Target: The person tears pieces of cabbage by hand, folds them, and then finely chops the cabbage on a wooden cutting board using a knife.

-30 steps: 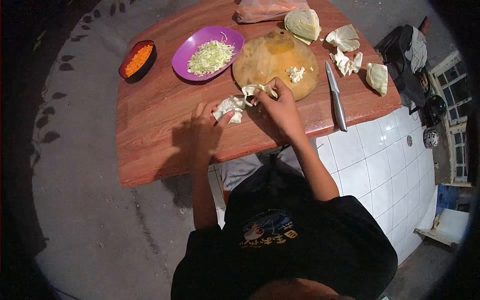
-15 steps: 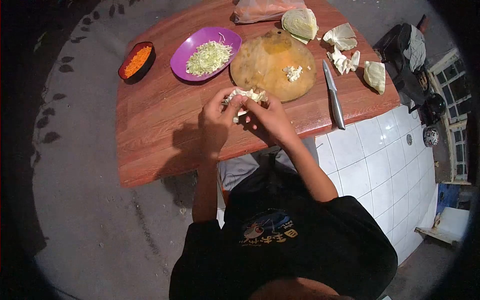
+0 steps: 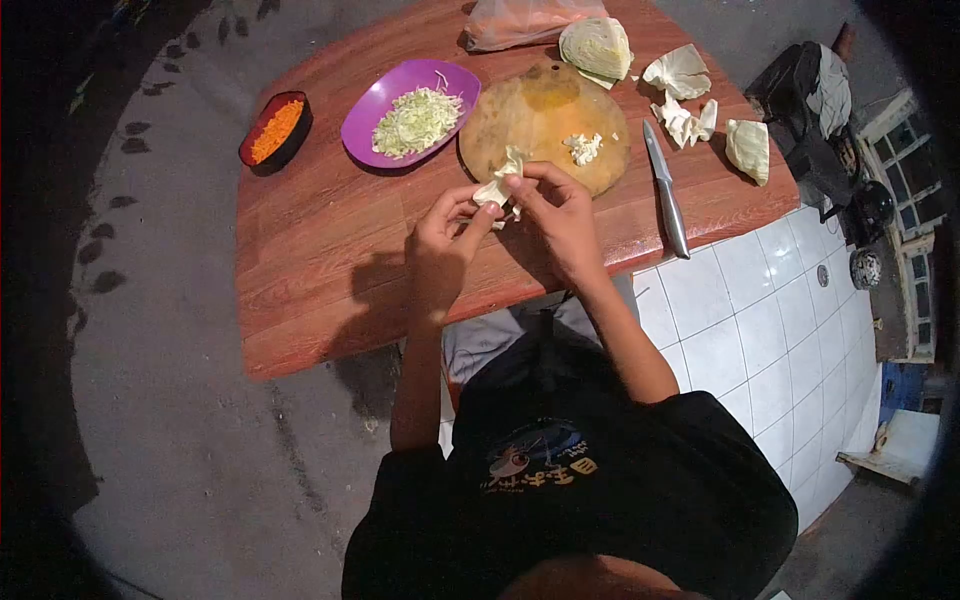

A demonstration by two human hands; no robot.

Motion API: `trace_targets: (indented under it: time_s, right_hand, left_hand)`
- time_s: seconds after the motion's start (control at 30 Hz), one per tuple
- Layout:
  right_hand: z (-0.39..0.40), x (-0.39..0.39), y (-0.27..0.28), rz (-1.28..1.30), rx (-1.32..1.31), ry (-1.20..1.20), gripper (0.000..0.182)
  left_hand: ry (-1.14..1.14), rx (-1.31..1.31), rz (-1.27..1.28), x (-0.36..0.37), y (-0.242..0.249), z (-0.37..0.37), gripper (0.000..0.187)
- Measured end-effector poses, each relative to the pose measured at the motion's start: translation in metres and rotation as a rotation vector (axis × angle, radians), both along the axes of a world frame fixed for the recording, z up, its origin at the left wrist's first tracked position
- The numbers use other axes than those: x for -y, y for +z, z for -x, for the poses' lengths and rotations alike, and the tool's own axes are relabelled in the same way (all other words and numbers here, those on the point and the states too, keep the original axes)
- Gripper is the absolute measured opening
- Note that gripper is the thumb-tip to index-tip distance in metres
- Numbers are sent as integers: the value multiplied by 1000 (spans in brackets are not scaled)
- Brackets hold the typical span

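Between my two hands is a pale cabbage leaf (image 3: 490,193), held over the near edge of the table. My left hand (image 3: 445,235) pinches its left part between thumb and fingers. My right hand (image 3: 562,215) grips the other part, where a curled piece stands up. Just beyond them lies the round wooden cutting board (image 3: 500,125) with small chopped cabbage bits (image 3: 583,149) on it. A purple bowl (image 3: 360,125) of shredded cabbage (image 3: 418,120) stands to the left of the board.
A dark bowl (image 3: 290,150) of shredded carrot (image 3: 277,131) is at far left. Right of the board lies a knife (image 3: 665,190), with loose cabbage leaves (image 3: 684,122) and a cabbage chunk (image 3: 748,152). A cut cabbage (image 3: 596,48) and a plastic bag (image 3: 530,22) sit at the back.
My hands have moved slightly apart, and the right hand has turned upward. The leaf between them now shows more, with a piece raised on the right side.
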State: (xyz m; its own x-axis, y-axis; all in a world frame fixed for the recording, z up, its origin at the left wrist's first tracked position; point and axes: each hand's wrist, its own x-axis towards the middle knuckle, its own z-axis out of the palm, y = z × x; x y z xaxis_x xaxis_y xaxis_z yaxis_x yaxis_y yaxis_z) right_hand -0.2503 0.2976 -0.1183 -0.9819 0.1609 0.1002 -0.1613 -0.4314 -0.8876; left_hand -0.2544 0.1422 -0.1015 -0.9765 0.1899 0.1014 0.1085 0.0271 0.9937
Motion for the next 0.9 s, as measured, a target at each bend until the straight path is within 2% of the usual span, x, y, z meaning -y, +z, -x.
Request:
trace_targets:
  time_s: [0.13,0.2,0.3,0.4,0.47,0.5,0.57,0.6,0.67,0.8,0.9]
  right_hand:
    - [2,-10,13,-12,40,1,22]
    - [10,-16,11,-163,36,-28,21]
    - [13,-16,14,-165,48,16,20]
    - [17,-11,1,-128,3,-16,22]
    - [11,-18,2,-148,12,-88,22]
    - [10,-24,2,-170,6,-163,22]
    - [7,-36,-3,-171,9,-215,21]
    - [5,-41,0,-135,-8,-231,20]
    - [-1,-48,8,-108,-2,-237,18]
    - [-9,-49,10,-211,50,-202,16]
    - [-11,-40,4,-199,19,-147,15]
  left_hand:
    - [-8,6,15,5,-1,2,23]
    - [20,-16,67,9,-6,6,24]
    - [72,-28,108,14,-10,7,25]
    - [121,79,185,11,0,-1,26]
    - [-21,-32,481,6,13,-17,22]
    - [-22,-25,481,1,4,-20,22]
    - [-179,-427,584,-11,-18,-28,20]
    - [-177,-419,584,-16,-24,-31,20]
    - [-147,-688,765,-23,-32,-34,19]
    - [-113,-625,757,-13,-36,-25,15]
    - [-10,-697,628,-1,-29,-15,15]
